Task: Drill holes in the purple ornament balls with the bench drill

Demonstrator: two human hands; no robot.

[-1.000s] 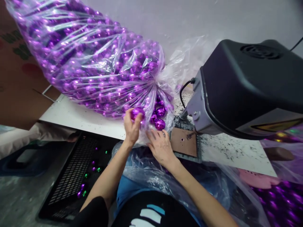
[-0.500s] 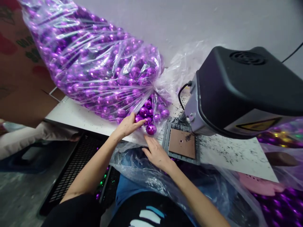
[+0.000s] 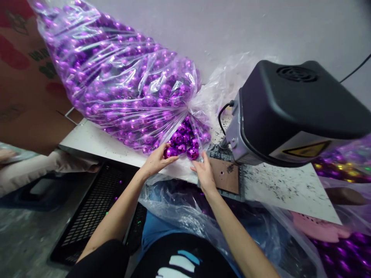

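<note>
A large clear plastic bag (image 3: 116, 77) packed with shiny purple faceted balls lies on the white table. From its gathered mouth, several purple balls (image 3: 181, 148) spill toward me. My left hand (image 3: 155, 160) is at the left of these balls, thumb and fingers spread around the nearest one, fingertips by the bag's edge. On the other side, my right hand (image 3: 205, 173) is open with its fingers stretched up beside another purple ball (image 3: 193, 153), close to the plastic at the mouth. Whether the fingertips press on the plastic is hard to make out.
Right of my hands stands a black-hooded machine (image 3: 304, 100) over a brown plate (image 3: 224, 175). Dark scraps litter the white tabletop (image 3: 290, 189). A printed cardboard box (image 3: 26, 96) is at left, a black crate (image 3: 84, 216) below. Another person's leg (image 3: 58, 166) shows at left.
My right hand has moved right and forward, from below the balls to their right side. My left hand has shifted slightly right and down. More balls lie exposed at the bag's mouth.
</note>
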